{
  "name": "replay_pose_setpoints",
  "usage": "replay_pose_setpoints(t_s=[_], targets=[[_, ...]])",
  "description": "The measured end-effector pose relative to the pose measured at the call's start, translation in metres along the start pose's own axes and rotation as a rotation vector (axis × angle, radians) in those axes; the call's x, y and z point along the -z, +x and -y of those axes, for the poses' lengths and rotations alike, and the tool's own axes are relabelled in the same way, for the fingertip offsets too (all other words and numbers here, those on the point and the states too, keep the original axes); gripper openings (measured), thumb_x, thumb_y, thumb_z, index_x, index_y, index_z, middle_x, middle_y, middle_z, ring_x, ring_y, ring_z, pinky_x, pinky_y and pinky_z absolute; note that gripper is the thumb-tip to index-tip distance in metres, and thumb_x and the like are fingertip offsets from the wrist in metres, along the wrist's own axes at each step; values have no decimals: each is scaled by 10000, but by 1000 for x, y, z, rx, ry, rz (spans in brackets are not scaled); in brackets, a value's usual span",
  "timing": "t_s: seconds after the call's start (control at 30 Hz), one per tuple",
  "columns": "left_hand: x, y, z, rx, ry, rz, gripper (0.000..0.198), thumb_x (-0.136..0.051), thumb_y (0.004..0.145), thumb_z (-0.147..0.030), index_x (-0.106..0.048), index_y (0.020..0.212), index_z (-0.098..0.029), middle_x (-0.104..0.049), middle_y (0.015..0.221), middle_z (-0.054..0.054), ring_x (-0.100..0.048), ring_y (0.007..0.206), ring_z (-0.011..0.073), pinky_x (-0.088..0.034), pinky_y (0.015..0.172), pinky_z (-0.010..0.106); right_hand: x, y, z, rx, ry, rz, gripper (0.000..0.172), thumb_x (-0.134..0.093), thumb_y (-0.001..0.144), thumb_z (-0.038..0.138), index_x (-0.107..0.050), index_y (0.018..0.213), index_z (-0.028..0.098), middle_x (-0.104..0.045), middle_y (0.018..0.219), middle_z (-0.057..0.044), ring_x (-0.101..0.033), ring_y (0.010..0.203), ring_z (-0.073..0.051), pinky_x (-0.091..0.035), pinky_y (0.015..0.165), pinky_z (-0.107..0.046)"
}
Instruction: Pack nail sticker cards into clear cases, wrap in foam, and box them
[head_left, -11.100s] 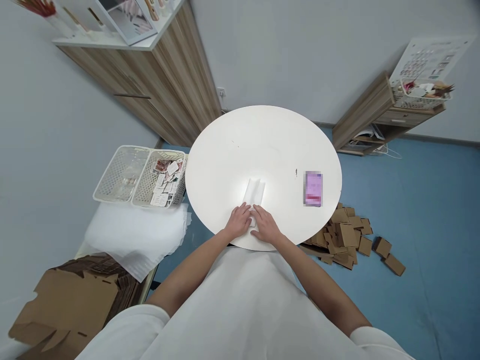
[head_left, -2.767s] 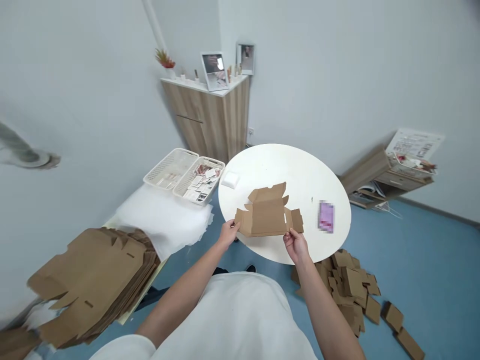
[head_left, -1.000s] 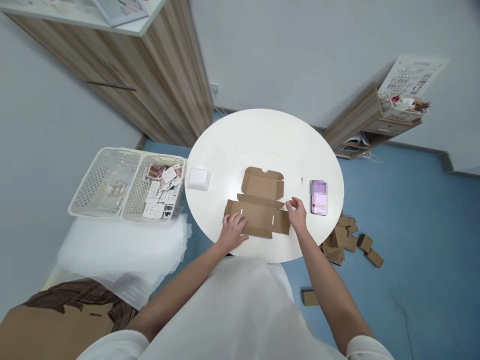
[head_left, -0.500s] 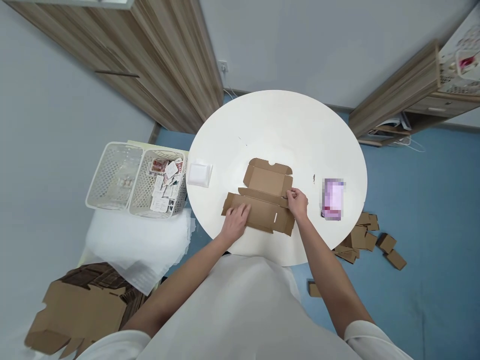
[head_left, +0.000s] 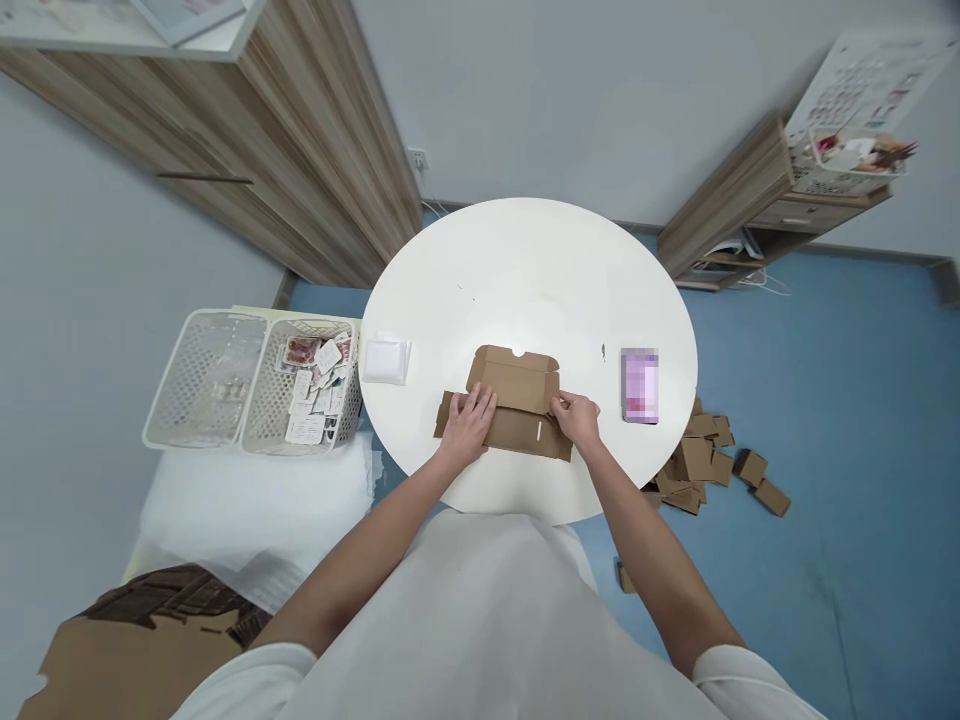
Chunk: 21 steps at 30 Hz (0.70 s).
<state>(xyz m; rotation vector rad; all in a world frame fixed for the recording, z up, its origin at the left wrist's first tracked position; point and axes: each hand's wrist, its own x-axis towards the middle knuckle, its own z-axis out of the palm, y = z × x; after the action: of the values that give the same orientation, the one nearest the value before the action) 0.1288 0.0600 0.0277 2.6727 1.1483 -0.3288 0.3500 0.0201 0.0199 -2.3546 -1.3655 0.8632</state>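
A partly folded brown cardboard box [head_left: 514, 382] lies on the white oval table [head_left: 525, 270]. Its lid panel with a notch faces away from me, and a front panel with a narrow slot is nearest my body. My left hand [head_left: 469, 425] rests flat on the cardboard's left part, fingers stretched out. At the right end, my right hand [head_left: 576, 416] pinches the cardboard between thumb and fingers near the fold; the fingertips are partly hidden.
A white packet [head_left: 387, 361] lies at the table's left edge, a blurred pink-purple item [head_left: 640, 386] at the right. Left of the table stand white baskets [head_left: 300, 455], one with small packets. Flat cardboard [head_left: 112, 660] is at lower left; small boxes [head_left: 697, 460] lie on the floor.
The cardboard's middle strip has folded up, bringing the lid panel closer over the front panel. My left hand has moved up onto the fold. The camera view has shifted.
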Motion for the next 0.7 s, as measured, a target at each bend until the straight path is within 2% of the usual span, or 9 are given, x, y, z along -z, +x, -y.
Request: replay_pose_setpoints(t_s=[0.1,0.17,0.23,0.3,0.4,0.47,0.53,0.6,0.7], targets=[[-5,-2,1,-18,-14,3,921,-657,593,-270,-155,1360,-171,-227,1411,106,41,1317,285,-17,1028,534,-4,-11,4,2,-52,-11,351,-301,794,364,-608,877,217,-651,720,-4,-568,706,-159,-330,753,-296],[-8,-5,2,-24,-22,0,920,-663,585,-280,-170,1355,-173,-237,1406,110,26,1317,292,-15,1027,537,-5,-23,6,11,-97,-96,407,-323,793,404,-517,1100,219,-637,955,-54,-549,899,-205,-289,839,-359],[-11,-11,3,-33,-26,0,924,-671,574,-304,-186,1349,-174,-240,1404,112,15,1315,303,-16,1026,536,-7,-39,8,67,-171,-196,566,-379,767,463,-347,1270,205,-496,1220,-114,-424,1116,-263,-214,909,-418],[-14,-21,3,-45,-29,0,929,-680,561,-332,-203,1343,-177,-242,1402,115,0,1313,311,-19,1025,535,-11,-59,8,193,-272,-185,711,-423,732,514,-222,1335,195,-313,1367,-133,-259,1240,-296,-145,946,-448],[-21,-38,2,-84,-42,-9,945,-695,539,-370,-222,1336,-186,-263,1392,118,-25,1310,322,-24,1022,536,-27,-87,5,422,-447,56,859,-451,679,585,-121,1365,185,-186,1423,-126,-97,1300,-301,-87,973,-471],[-25,-49,1,-107,-62,-19,962,-704,522,-397,-231,1335,-193,-278,1384,123,-31,1308,330,-25,1019,538,-40,-100,3,445,-532,149,999,-505,610,622,-41,1372,171,-138,1434,-122,-24,1311,-296,-75,983,-480],[-29,-59,0,-105,-81,-40,1008,-720,485,-422,-231,1337,-197,-261,1391,128,-10,1306,339,-16,1017,539,-53,-107,1,416,-567,171,1080,-571,562,603,5,1371,176,-99,1442,-112,7,1314,-288,-79,986,-487],[-33,-69,2,-71,-107,-80,1074,-739,438,-440,-214,1343,-197,-197,1414,134,29,1304,350,-9,1017,535,-62,-110,0,379,-569,154,1083,-602,564,556,25,1369,191,-75,1446,-100,11,1316,-275,-88,988,-490],[-41,-88,9,88,-197,-157,1136,-734,431,-466,-141,1359,-190,-78,1437,152,44,1301,360,-34,1010,538,-68,-111,0,343,-545,135,1063,-616,583,492,47,1365,212,-57,1449,-85,9,1318,-257,-102,991,-485]])
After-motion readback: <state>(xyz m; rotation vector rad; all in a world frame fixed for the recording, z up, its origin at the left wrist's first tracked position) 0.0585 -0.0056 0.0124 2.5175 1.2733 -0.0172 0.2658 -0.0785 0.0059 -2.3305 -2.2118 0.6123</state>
